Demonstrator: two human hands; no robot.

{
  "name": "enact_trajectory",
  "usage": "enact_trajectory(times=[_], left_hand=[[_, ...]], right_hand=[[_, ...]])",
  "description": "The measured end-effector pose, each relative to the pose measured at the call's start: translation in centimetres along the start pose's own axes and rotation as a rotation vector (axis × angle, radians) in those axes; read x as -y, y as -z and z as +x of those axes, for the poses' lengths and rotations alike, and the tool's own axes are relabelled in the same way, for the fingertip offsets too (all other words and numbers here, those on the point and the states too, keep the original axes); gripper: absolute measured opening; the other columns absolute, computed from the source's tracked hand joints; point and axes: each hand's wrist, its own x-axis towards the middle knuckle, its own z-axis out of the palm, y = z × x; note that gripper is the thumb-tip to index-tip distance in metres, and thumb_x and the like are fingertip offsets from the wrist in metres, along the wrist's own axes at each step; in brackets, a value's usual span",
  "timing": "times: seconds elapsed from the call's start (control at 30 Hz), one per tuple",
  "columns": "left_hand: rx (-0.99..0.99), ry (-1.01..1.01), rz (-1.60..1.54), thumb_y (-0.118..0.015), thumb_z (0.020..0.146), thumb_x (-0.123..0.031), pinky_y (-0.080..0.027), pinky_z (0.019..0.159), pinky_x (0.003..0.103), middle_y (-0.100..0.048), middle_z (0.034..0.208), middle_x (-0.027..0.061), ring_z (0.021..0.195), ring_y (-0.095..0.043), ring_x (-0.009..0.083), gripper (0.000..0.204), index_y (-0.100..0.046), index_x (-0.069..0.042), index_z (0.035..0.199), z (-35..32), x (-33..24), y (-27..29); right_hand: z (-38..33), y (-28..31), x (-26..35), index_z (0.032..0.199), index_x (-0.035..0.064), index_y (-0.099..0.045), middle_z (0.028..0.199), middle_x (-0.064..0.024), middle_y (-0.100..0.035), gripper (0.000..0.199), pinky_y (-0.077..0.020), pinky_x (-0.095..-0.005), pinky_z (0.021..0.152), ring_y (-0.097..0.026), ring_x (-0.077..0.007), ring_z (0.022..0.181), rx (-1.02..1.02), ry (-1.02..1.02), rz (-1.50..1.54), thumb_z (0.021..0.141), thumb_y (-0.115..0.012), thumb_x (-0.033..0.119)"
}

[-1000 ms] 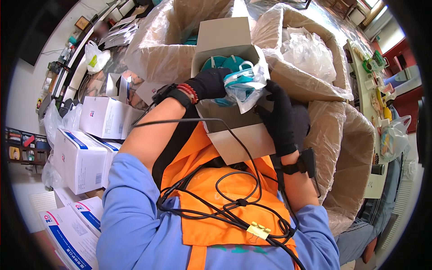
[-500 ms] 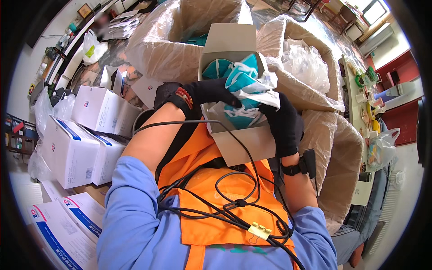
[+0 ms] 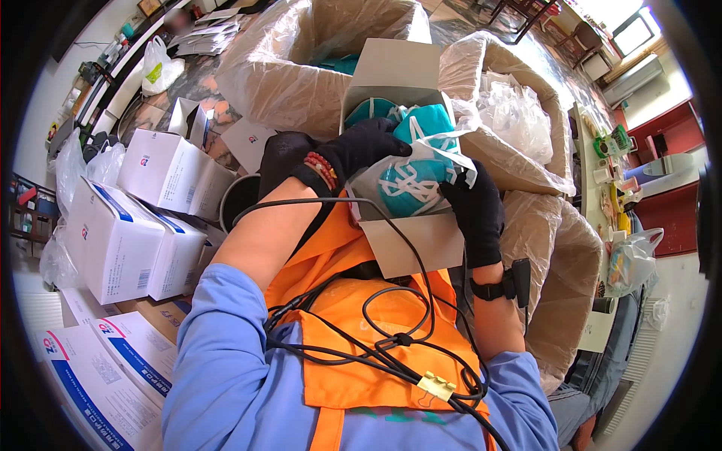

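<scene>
Left hand: (image 3: 353,150) black-gloved, red beaded bracelet at the wrist, fingers curled closed over the top left of a clear plastic bag of teal face masks.
Right hand: (image 3: 475,209) black-gloved, black band with a small device on the wrist, fingers closed around the bag's right edge from below and beside.
Bag of teal face masks: (image 3: 410,180) held between both hands, partly inside the open small cardboard box, white ear loops seen through the plastic.
Small cardboard box: (image 3: 406,83) open, top flap tilted up and away, front flap folded down toward the chest, more teal masks inside behind the bag.
Left plastic-lined carton: (image 3: 301,60) large, open, directly behind the small box, a little teal showing at the bottom.
Right plastic-lined carton: (image 3: 519,113) large, just beside the small box, crumpled clear plastic bags inside.
White boxes: (image 3: 143,218) stacked at far left, blue-marked, closed, well apart from the hands.
Black cables: (image 3: 376,338) looped and tangled over the orange vest (image 3: 361,323), pinned near the bottom with a yellow binder clip (image 3: 438,387).
Side table: (image 3: 602,173) along the right rim, cluttered with small objects too small to identify.
</scene>
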Motion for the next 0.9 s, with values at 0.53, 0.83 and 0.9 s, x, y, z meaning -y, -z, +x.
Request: enact_trajectory(times=[0.53,0.83,0.9], left_hand=[[-0.726,-0.338,0.641,-0.070,0.080,-0.031,-0.049,0.088,0.040,-0.065,0.110,0.0169,0.099,-0.063,0.0343,0.045,-0.060,-0.010,0.118,-2.6,-1.8,-0.5],[-0.176,-0.115,-0.847,-0.059,0.091,-0.042,-0.046,0.096,0.039,-0.062,0.120,0.0109,0.112,-0.058,0.0220,0.050,-0.057,-0.006,0.125,-10.9,-4.9,-1.1],[-0.392,-0.401,-0.108,-0.062,0.091,-0.030,-0.051,0.086,0.038,-0.062,0.121,0.0127,0.102,-0.064,0.0244,0.040,-0.059,-0.006,0.123,-12.3,-6.7,-2.4]], right_hand=[[0.8,0.3,-3.1,0.110,0.0027,-0.066,0.090,-0.0011,-0.067,0.029,-0.0478,-0.0273,0.072,-0.061,-0.0104,0.079,-0.003,-0.090,0.195,0.084,-0.071,0.015],[1.7,0.5,-2.2,0.112,0.0047,-0.063,0.095,0.0017,-0.064,0.024,-0.0451,-0.0230,0.069,-0.056,-0.0063,0.078,-0.068,-0.223,0.790,0.090,-0.063,0.013],[1.8,0.1,-1.8,0.110,0.0056,-0.064,0.089,0.0023,-0.063,0.023,-0.0449,-0.0228,0.067,-0.056,-0.0062,0.075,-0.110,-0.276,0.659,0.089,-0.064,0.014]])
